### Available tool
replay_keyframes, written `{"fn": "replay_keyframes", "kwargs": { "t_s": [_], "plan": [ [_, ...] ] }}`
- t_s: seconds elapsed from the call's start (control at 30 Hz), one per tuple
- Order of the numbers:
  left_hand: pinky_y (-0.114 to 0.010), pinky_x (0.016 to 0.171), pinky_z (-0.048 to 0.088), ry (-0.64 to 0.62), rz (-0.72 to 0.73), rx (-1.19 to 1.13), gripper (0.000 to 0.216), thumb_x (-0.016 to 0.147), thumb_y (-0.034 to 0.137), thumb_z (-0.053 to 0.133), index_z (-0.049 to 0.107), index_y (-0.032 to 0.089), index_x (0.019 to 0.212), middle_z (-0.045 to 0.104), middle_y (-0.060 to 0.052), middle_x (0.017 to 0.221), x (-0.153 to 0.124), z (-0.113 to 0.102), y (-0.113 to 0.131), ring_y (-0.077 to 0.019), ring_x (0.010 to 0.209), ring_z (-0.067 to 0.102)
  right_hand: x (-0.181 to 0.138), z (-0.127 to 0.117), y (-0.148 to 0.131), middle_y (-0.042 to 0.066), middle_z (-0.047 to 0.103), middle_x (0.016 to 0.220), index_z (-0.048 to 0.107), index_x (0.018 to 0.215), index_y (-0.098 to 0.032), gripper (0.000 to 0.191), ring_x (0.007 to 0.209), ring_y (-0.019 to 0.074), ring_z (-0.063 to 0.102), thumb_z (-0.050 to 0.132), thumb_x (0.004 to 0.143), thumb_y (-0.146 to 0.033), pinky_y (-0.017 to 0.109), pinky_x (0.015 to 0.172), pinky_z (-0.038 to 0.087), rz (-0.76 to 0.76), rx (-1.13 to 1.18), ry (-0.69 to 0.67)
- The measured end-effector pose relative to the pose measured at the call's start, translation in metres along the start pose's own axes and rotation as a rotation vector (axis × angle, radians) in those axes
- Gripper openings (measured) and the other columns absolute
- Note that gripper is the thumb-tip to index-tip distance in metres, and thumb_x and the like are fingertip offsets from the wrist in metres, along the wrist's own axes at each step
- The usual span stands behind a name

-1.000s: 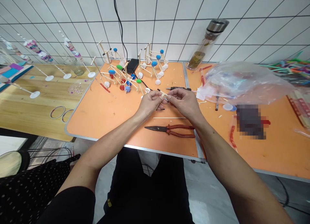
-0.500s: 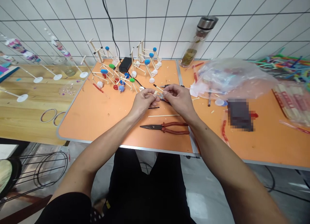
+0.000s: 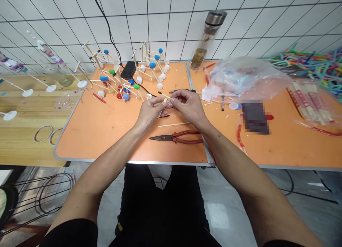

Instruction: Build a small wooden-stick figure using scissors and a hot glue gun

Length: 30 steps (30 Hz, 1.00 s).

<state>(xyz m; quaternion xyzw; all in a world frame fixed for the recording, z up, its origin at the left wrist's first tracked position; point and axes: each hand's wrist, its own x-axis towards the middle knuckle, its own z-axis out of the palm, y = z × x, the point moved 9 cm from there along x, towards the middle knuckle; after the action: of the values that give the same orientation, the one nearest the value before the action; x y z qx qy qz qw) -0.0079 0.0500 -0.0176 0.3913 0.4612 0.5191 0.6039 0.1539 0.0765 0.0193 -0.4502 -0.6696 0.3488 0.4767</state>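
Over the orange table [image 3: 88,133], my two hands meet with fingertips close together. My left hand [image 3: 150,113] is closed, pinching a short pale wooden stick [image 3: 161,111] between thumb and fingers. A thin wooden stick with a black tip [image 3: 164,95] is pinched in my right hand [image 3: 189,106], its dark end pointing up and left. Whether the two sticks touch is hard to see. Part of a grey metal tool shows behind the fingers. Nearer me lie long-nose pliers [image 3: 175,137] with red handles, and a loose wooden stick [image 3: 173,125] rests just beyond them.
Stick models with coloured balls [image 3: 125,92] stand at the back left, around a black phone-like block [image 3: 129,69]. A glass bottle [image 3: 200,47] stands by the tiled wall. Rightward are a clear plastic bag [image 3: 245,78], packed sticks [image 3: 311,101] and colourful pipe-like strands [image 3: 315,65].
The view has shifted, so the table things appear further left and slightly higher. The stick in my left hand now shows longer, slanting down between the fingers. Both hands stay close together.
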Motion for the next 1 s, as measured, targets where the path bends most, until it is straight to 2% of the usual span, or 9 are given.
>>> {"fn": "replay_keyframes", "kwargs": {
  "t_s": [0.33,0.67,0.83,1.0],
  "plan": [
    [-0.019,0.064,0.060,-0.007,0.007,0.014,0.015,0.083,0.017,0.086,0.083,0.016,0.097,0.084,-0.003,0.085,0.0021,-0.0011,-0.0030,-0.0071,0.058,0.068,-0.0002,0.0026,0.0040,0.002,0.080,0.087,0.079,0.089,-0.025,0.007,0.078,0.0199,0.069,0.077,0.090,-0.031,0.034,0.075,0.052,-0.001,-0.037,-0.011],
    [-0.019,0.064,0.061,-0.009,0.017,0.012,0.014,0.084,0.017,0.086,0.082,0.016,0.098,0.084,-0.003,0.085,0.0022,-0.0004,-0.0028,-0.0078,0.058,0.070,-0.0001,0.0023,0.0020,0.002,0.080,0.086,0.079,0.088,-0.025,0.010,0.078,0.0201,0.067,0.074,0.089,-0.034,0.035,0.074,0.050,-0.005,-0.039,-0.022],
    [-0.020,0.064,0.061,0.008,-0.024,0.024,0.016,0.083,0.019,0.090,0.081,0.017,0.097,0.084,-0.002,0.083,0.0010,-0.0003,-0.0033,-0.0090,0.060,0.072,-0.0004,0.0015,-0.0011,0.002,0.080,0.084,0.078,0.086,-0.024,0.007,0.075,0.0189,0.066,0.073,0.088,-0.029,0.034,0.072,0.049,0.000,-0.052,-0.022],
    [-0.023,0.069,0.065,0.010,-0.028,0.013,0.012,0.087,0.017,0.089,0.082,0.017,0.096,0.084,-0.003,0.084,0.0030,-0.0018,-0.0056,-0.0108,0.064,0.075,-0.0007,0.0031,-0.0012,0.003,0.081,0.086,0.078,0.087,-0.024,0.007,0.078,0.0210,0.071,0.073,0.089,-0.029,0.035,0.076,0.052,-0.005,-0.047,-0.032]
  ]
}}
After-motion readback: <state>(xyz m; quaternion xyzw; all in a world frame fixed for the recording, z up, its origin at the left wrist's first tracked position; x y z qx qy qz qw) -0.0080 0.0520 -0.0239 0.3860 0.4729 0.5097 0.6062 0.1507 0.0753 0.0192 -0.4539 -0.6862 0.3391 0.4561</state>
